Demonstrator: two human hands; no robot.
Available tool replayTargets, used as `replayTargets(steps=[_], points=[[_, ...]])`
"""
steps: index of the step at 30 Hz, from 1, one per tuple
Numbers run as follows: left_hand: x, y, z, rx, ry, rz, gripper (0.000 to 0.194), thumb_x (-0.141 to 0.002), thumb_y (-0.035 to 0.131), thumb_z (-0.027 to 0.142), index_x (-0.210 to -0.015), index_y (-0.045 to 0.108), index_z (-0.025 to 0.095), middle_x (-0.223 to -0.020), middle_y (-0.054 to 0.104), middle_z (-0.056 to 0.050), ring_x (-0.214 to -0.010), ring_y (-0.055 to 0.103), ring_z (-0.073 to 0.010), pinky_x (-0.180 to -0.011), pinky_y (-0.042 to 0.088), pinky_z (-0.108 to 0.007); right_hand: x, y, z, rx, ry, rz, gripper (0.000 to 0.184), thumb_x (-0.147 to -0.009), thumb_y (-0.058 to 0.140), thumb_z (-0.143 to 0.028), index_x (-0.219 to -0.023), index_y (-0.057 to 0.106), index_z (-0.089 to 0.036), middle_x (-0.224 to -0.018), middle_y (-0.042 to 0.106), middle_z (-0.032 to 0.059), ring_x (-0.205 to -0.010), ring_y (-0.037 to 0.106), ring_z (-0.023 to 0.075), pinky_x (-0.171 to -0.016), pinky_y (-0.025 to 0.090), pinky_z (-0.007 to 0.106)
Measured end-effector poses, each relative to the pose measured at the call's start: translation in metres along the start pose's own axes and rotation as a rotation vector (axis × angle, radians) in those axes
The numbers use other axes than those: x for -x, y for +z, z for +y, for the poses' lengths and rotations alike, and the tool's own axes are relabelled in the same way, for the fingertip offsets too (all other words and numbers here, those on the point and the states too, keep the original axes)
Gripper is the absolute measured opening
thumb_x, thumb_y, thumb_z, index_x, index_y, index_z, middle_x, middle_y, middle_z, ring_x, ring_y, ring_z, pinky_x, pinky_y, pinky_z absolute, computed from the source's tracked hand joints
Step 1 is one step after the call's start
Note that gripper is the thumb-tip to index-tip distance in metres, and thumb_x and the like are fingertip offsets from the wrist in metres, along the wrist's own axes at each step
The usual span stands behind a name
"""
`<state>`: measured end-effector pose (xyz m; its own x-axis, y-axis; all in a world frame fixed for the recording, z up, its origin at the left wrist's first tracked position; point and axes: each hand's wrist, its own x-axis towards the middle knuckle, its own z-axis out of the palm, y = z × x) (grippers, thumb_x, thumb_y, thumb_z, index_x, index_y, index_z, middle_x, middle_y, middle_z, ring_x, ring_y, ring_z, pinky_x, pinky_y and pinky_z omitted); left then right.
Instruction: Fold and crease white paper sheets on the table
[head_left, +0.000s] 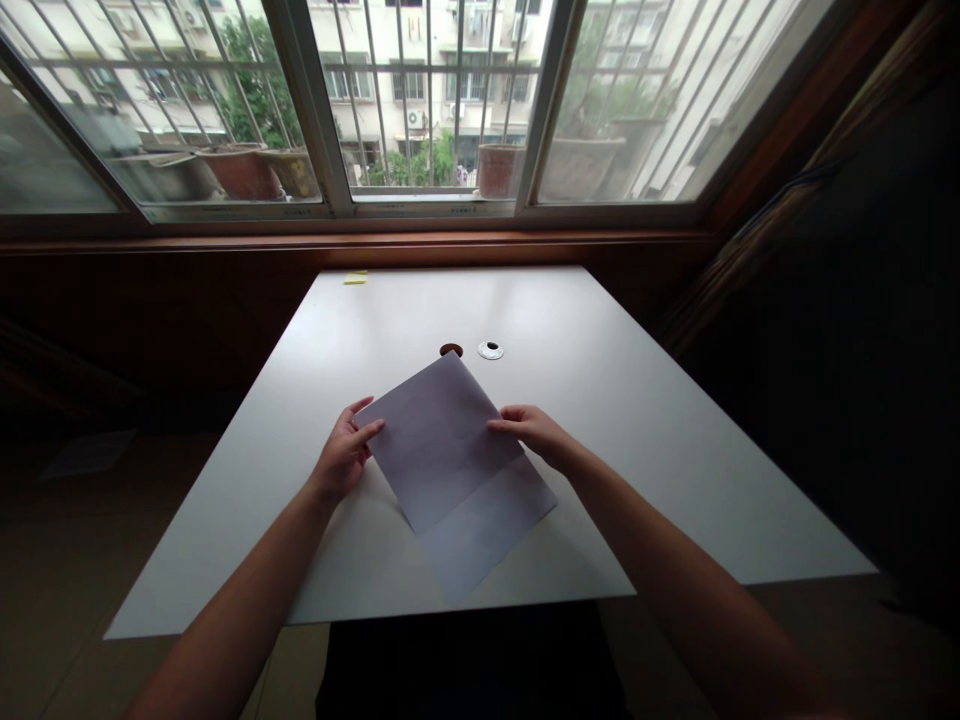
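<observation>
A sheet of paper, pale and creased across its lower part, is held tilted above the table in front of me. My left hand pinches its left corner, thumb on top and fingers beneath. On the right edge, my right hand grips the sheet between thumb and fingers. Below the crease, the paper's lower flap points down toward the table's front edge. The fingers under the sheet are partly hidden.
The white table carries a brown round disc, partly behind the paper's top corner, and a white ring with a dark hole. Yellow slips lie at the far left edge. A barred window with flowerpots stands beyond.
</observation>
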<state>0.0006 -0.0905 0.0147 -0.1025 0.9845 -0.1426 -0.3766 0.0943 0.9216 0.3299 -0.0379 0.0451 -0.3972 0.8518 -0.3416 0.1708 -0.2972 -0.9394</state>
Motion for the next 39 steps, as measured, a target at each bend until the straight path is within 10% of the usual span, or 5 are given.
replayTargets(steps=[9, 17, 29, 34, 39], points=[[-0.029, -0.018, 0.036, -0.415, -0.032, -0.216, 0.061, -0.068, 0.085, 0.031, -0.125, 0.064, 0.02, -0.104, 0.07, -0.012, -0.085, 0.069, -0.0227, -0.065, 0.052, -0.026, -0.014, -0.015, -0.012, 0.323, -0.027, -0.083, 0.036, -0.067, 0.078, -0.051, -0.07, 0.065, -0.017, -0.065, 0.061, 0.0004, -0.061, 0.052, 0.014, -0.058, 0.038, 0.026], [-0.044, 0.007, 0.036, -0.459, -0.119, -0.417, 0.042, -0.069, 0.083, 0.035, -0.106, 0.075, 0.019, -0.098, 0.073, -0.013, -0.082, 0.07, -0.0259, -0.063, 0.054, -0.03, -0.023, -0.009, -0.022, 0.622, -0.046, -0.161, 0.032, -0.072, 0.07, -0.048, -0.067, 0.06, -0.018, -0.064, 0.054, -0.0014, -0.062, 0.046, 0.0135, -0.058, 0.032, 0.027], [-0.062, 0.013, 0.006, -0.484, 0.069, -0.227, 0.034, -0.073, 0.08, 0.044, -0.095, 0.075, 0.018, -0.092, 0.072, -0.01, -0.083, 0.065, -0.022, -0.075, 0.052, -0.033, -0.034, -0.006, -0.037, 0.837, -0.062, -0.116, 0.023, -0.076, 0.065, -0.038, -0.067, 0.056, -0.019, -0.068, 0.055, -0.0002, -0.066, 0.047, 0.0155, -0.06, 0.03, 0.028], [-0.066, 0.019, -0.005, -0.402, 0.183, -0.206, 0.031, -0.071, 0.082, 0.044, -0.081, 0.069, 0.017, -0.123, 0.062, -0.012, -0.102, 0.064, -0.0235, -0.088, 0.051, -0.036, -0.043, -0.003, -0.039, 0.886, -0.075, -0.143, 0.019, -0.078, 0.064, -0.035, -0.069, 0.058, -0.019, -0.073, 0.059, 0.0016, -0.069, 0.05, 0.0166, -0.061, 0.032, 0.028], [-0.065, 0.024, -0.002, -0.297, 0.086, -0.228, 0.05, -0.073, 0.082, 0.039, -0.114, 0.06, 0.021, -0.105, 0.068, -0.008, -0.092, 0.067, -0.0215, -0.08, 0.052, -0.033, -0.052, -0.003, -0.037, 0.893, -0.079, -0.189, 0.019, -0.077, 0.067, -0.038, -0.075, 0.063, -0.019, -0.077, 0.062, 0.0027, -0.073, 0.053, 0.0185, -0.063, 0.034, 0.028]])
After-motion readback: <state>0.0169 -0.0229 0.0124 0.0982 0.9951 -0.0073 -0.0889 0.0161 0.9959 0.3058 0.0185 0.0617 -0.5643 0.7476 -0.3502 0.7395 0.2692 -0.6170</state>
